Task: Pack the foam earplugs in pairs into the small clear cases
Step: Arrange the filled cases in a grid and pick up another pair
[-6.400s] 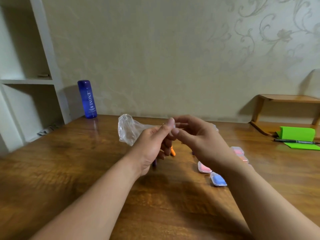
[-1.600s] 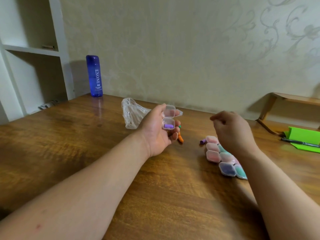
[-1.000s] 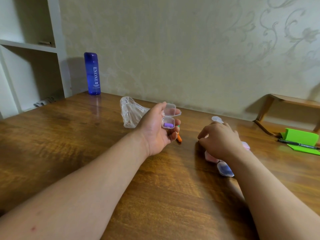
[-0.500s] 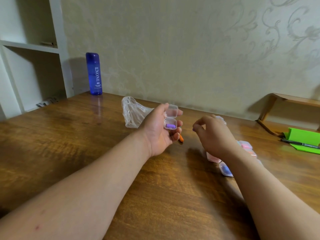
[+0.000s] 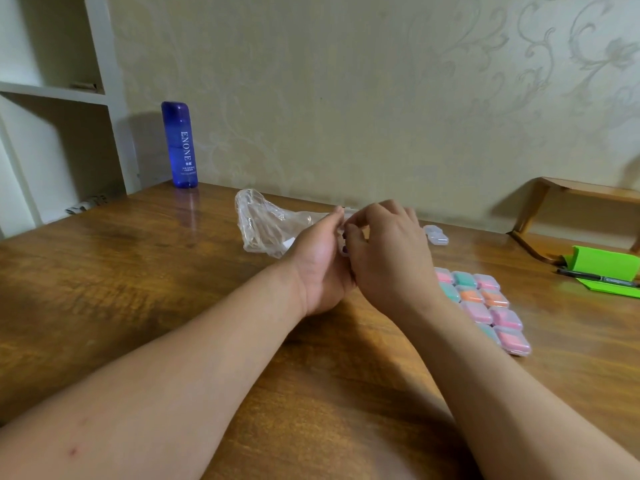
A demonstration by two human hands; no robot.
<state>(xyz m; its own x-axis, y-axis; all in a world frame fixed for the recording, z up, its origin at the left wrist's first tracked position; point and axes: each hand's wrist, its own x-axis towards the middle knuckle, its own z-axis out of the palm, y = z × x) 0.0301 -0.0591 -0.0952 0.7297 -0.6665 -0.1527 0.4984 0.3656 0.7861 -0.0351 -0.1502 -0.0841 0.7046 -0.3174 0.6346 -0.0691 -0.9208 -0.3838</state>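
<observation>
1. Hands meet over the middle of the desk [image 5: 138,271]. On my feed the left hand [image 5: 320,268] has its palm turned inward, and the right hand [image 5: 393,258] is pressed close against it, knuckles toward the camera.
2. Between them I see only a sliver of the small clear case [image 5: 344,249]. As far as I can make out, the left fingers are wrapped round it with the thumb raised beside its upper edge, and it is held off the desk.
3. The right fingers [image 5: 358,233] are bent, with thumb and forefinger drawn together at the top of the case. I cannot tell whether they pinch an earplug, the lid or nothing, because the hand itself hides that spot.
4. Just behind the left hand, a crumpled clear plastic bag [image 5: 263,223] lies on the desk.
5. Right of the right forearm, the filled cases [image 5: 485,306] lie in a tight block, touching one another. Pink, teal and orange show through their lids.
6. Two empty cases [image 5: 437,236] sit behind the right hand near the wall, apart from the block.
7. A blue bottle [image 5: 180,143] stands upright at the back left of the desk, beside a white shelf unit [image 5: 52,91].
8. At the far right, a black pen [image 5: 595,278] lies in front of a green stand [image 5: 604,263].
</observation>
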